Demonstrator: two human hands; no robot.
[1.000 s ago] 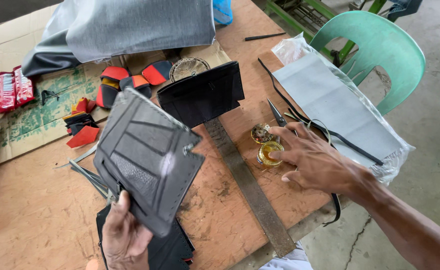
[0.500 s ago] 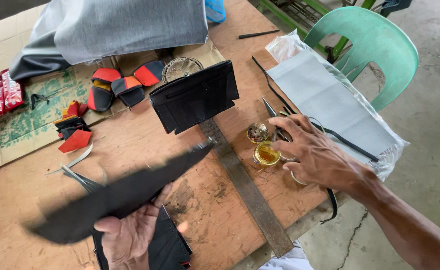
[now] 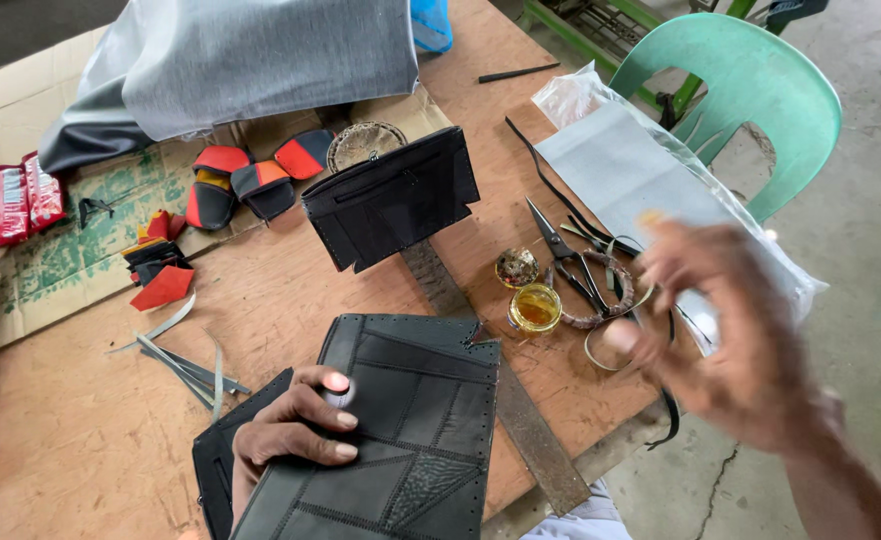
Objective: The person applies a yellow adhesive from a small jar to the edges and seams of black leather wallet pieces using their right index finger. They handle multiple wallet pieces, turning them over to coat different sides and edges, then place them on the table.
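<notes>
Left hand (image 3: 295, 432) at 6 o'clock, fingers curled and pressing down on a black patchwork leather panel (image 3: 400, 430) that lay flat on the wooden table (image 3: 70, 440). Grip was a partial clamp: fingertips on top of the panel, thumb hidden, so I couldn't tell if it pinched the edge. Another black piece (image 3: 218, 450) sat under the panel at 7 o'clock.

Right hand (image 3: 735, 340) at 3 o'clock, raised off the table, motion-blurred, fingers spread and loosely open. Couldn't tell whether anything small sat between the fingertips.

Containers: small round tin (image 3: 534, 308) just right of centre held an amber liquid or paste. A second round tin or lid (image 3: 516, 267) just beyond it, contents unclear. Scissors (image 3: 565, 255) and a coiled cord (image 3: 610, 290) lay beside both.

A metal ruler (image 3: 500, 390) ran diagonally from centre to 5 o'clock, partly under the panel. Leather strips (image 3: 185, 360) at 9 o'clock.

Farther out: a black zippered pouch panel (image 3: 392, 198) stood at centre. Red-and-black pieces (image 3: 230, 180) on cardboard (image 3: 50, 270) at 10–11 o'clock. Clear plastic bag (image 3: 650, 170) with grey sheet material inside at 2 o'clock. Grey fabric (image 3: 250, 55) heaped at 12 o'clock. Green plastic chair (image 3: 750, 90) at 1–2 o'clock on concrete floor (image 3: 870, 280).
</notes>
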